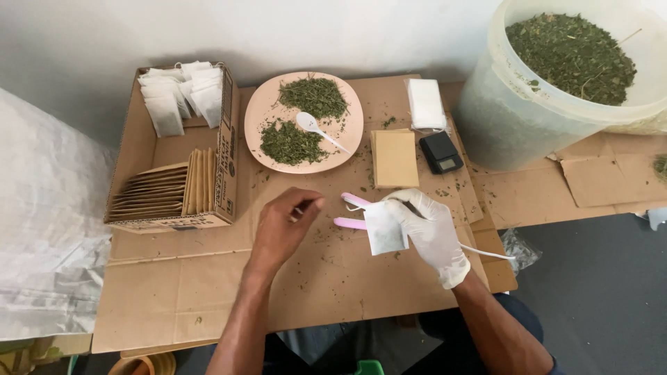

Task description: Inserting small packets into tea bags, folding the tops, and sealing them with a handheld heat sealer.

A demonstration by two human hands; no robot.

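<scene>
Sachet [384, 228], small and white, hangs upright from the gloved right hand [432, 232], pinched at its top edge, over a pink sealer [352, 212]. Bare left hand [285, 226] sits just left of it, fingertips pinched together, apparently holding nothing; right hand is nearer.

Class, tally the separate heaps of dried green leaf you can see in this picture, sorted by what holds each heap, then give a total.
On the pink plate: 2 heaps, upper and lower
In the big translucent tub: 1 heap
Total: 3 heaps
</scene>
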